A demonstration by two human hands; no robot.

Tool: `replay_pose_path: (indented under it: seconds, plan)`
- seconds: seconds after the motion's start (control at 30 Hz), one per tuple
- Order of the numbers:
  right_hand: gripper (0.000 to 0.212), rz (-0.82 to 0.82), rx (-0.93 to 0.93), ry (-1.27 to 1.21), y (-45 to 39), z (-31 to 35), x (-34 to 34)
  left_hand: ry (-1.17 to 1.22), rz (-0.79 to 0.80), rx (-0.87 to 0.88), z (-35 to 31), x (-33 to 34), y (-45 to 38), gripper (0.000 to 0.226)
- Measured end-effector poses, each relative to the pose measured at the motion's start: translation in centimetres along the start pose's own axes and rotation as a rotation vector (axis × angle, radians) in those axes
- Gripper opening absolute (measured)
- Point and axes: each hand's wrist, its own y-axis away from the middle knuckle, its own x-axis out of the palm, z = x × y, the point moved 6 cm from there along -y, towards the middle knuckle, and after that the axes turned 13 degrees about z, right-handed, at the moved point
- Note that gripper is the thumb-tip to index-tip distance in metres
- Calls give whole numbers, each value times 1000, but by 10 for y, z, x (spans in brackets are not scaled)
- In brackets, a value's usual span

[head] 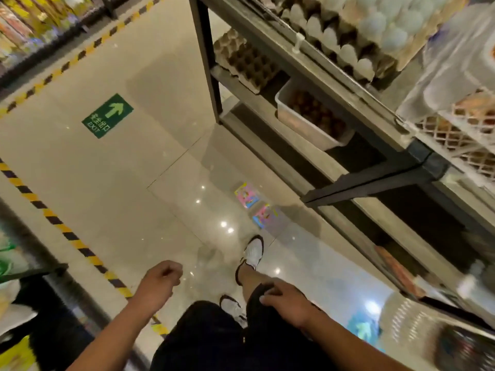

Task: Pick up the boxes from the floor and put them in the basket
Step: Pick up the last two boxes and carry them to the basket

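Both hands are empty right now. The left hand (pixel 160 279) is loosely curled with nothing in it, hanging out over the floor (pixel 107 183). The right hand (pixel 284 298) is resting on the thigh with the fingers relaxed and a bit spread over the dark shorts (pixel 214 338).

Using the front shoe (pixel 254 253) as the landmark: the two boxes (pixel 255 207) are lying flat on the tile just past its toe, one right beside the other, pink and blue and pretty thin looking. They sit close to the foot of the egg rack (pixel 348 124), which runs along that side of the shoe.

No basket that I can make out anywhere, so my guess is it's off frame somewhere.

What could go wrong: those boxes lie flush on glossy tile, so fingers may just slide them along instead of getting under an edge. Another step forward could land the shoe on the near one. And bending down this close to the rack, a shoulder or head could bump a shelf loaded with egg trays (pixel 348 49), which would be a mess.
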Motion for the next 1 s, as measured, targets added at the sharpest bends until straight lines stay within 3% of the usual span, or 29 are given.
replay_pose_path:
  seconds: [0.2, 0.33, 0.5, 0.6, 0.7, 0.87, 1.0]
  plan:
    - [47, -8, 33, -5, -49, 6, -17, -78, 84, 35, -19, 36, -89, 12]
    - [39, -95, -19, -56, -112, 20, -33, -142, 189, 47, -13, 52, -149, 11]
    - [66, -235, -65, -335, -235, 12, -54, -179, 236, 103, 7, 62, -236, 10]
    - [71, -328, -93, -436, -300, 14, -66, -173, 218, 116, 19, 70, -299, 18]
    - [72, -424, -139, -420, -356, 28, -98, -183, 208, 181, 28, 85, -362, 17]
    - [54, -644, -172, -297, -399, 49, -197, -332, 297, 192, 50, 120, -447, 19]
    - [50, -515, -51, -122, -407, 46, -242, -494, 282, 335, 19, 131, -518, 26]
